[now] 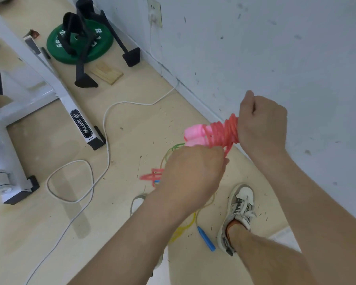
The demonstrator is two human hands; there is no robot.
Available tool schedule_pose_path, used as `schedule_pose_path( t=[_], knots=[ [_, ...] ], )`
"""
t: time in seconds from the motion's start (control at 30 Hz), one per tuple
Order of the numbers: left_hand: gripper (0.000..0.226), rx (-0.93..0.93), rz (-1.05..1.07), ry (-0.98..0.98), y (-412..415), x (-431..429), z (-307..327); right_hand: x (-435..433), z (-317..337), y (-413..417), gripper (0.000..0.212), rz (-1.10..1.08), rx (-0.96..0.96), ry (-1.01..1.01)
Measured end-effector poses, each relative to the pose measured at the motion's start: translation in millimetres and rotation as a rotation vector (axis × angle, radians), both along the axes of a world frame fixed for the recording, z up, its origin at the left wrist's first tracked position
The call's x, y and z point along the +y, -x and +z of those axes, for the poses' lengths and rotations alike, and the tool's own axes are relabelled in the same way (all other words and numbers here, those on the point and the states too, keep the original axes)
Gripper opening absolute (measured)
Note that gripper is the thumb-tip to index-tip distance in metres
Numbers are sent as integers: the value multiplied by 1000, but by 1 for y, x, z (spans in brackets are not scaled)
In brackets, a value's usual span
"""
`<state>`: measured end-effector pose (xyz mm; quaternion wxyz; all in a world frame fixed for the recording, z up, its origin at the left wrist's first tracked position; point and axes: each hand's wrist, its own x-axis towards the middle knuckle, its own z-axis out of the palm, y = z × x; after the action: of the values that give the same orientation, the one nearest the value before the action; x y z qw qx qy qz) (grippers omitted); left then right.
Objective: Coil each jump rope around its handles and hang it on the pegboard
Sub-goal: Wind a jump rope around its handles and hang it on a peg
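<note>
The right hand (pixel 262 124) is curled tight round one end of the pink handles (pixel 193 134), with the red rope (pixel 224 130) wound against its fingers. Just below, the left hand (pixel 193 173) pinches the rope's loose strand. A blue handle (pixel 206 239) lies on the floor (pixel 121 202) beneath.

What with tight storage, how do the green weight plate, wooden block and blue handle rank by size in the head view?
1. green weight plate
2. wooden block
3. blue handle: similar length, nearer the camera, so unsure.

pink handles (pixel 193 134) part-hidden, left shoe (pixel 137 202) half-covered
</note>
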<state>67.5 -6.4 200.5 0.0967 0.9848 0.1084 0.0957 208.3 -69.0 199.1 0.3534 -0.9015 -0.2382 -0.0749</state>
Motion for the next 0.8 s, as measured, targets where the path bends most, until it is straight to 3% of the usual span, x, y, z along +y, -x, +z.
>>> schedule_pose_path(
  t=[0.1, 0.23, 0.33, 0.4, 0.5, 0.6, 0.67, 0.7, 0.73, 0.8],
  knots=[
    [28, 4, 49, 29, 0, 14, 16, 5, -2, 5, 50, 178, -69, 42],
    [33, -74, 173, 328, 10, 41, 27, 2, 1, 2, 53, 400, 19, 90],
    [15, -63, 296, 702, 17, 64, 24, -1, 7, 3, 58, 480, 162, 81],
    [8, -67, 301, 922, 17, 69, 20, 1, 12, 5, 58, 495, 311, 6],
    [19, -122, 261, 1109, 13, 60, 15, 5, 18, 7, 56, 471, 541, -154],
    [10, -247, 234, 1349, 8, 50, 14, 7, 22, 10, 49, 325, 761, -439],
    [19, -288, 291, 1199, 5, 43, 10, 8, 18, 12, 30, 195, 953, -640],
    [18, -275, 302, 1055, 4, 39, 7, 9, 18, 13, 33, 117, 1026, -679],
    [16, -237, 257, 923, 1, 33, 7, 9, 16, 14, 35, 89, 1049, -669],
    [22, -119, 125, 801, 1, 21, 5, 8, 9, 8, 18, -24, 918, -617]
  ],
)
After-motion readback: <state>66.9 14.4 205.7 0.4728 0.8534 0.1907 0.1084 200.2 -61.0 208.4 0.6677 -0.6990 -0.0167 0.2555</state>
